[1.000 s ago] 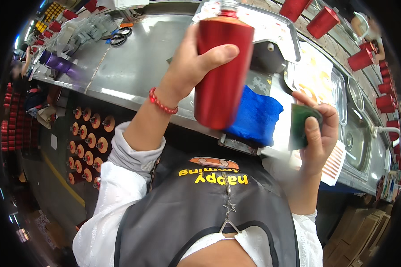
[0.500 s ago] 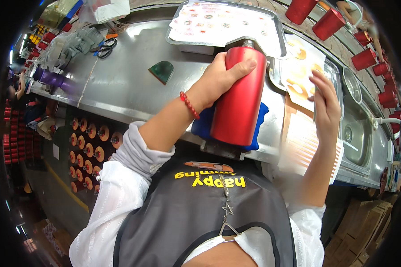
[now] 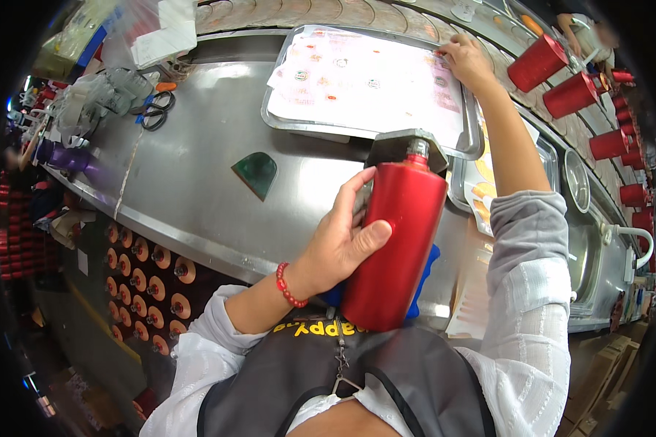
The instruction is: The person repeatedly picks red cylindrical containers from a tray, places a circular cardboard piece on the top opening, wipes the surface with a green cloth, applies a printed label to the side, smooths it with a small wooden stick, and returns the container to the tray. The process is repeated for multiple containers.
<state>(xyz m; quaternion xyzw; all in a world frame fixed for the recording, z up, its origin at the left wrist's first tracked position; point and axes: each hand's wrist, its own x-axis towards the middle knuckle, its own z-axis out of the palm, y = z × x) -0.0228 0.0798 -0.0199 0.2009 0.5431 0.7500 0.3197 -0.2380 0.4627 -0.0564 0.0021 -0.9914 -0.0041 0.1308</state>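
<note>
A glossy red bottle (image 3: 397, 247) with a clear threaded neck leans in front of my apron, its base toward me. My left hand (image 3: 342, 240) grips its left side, thumb across the front. At the far right corner of a metal tray (image 3: 273, 116), my right hand (image 3: 470, 65) has its fingertips pinched on a white printed sheet (image 3: 386, 80) that bears small coloured marks. What exactly lies between those fingertips is too small to make out. Behind the bottle neck is a dark angular block (image 3: 393, 146); a blue cloth (image 3: 424, 280) shows behind the bottle.
A dark green scraper (image 3: 256, 175) lies on the steel table (image 3: 197, 153), with black-handled scissors (image 3: 157, 111) farther left. More red bottles (image 3: 538, 63) line the conveyor at the right. A sink (image 3: 587, 255) is at the right, and racked bottles (image 3: 149, 288) stand below left.
My right hand has reached forward from the right side to the tray's far corner. The bottle, still in my left hand, has come closer to my body.
</note>
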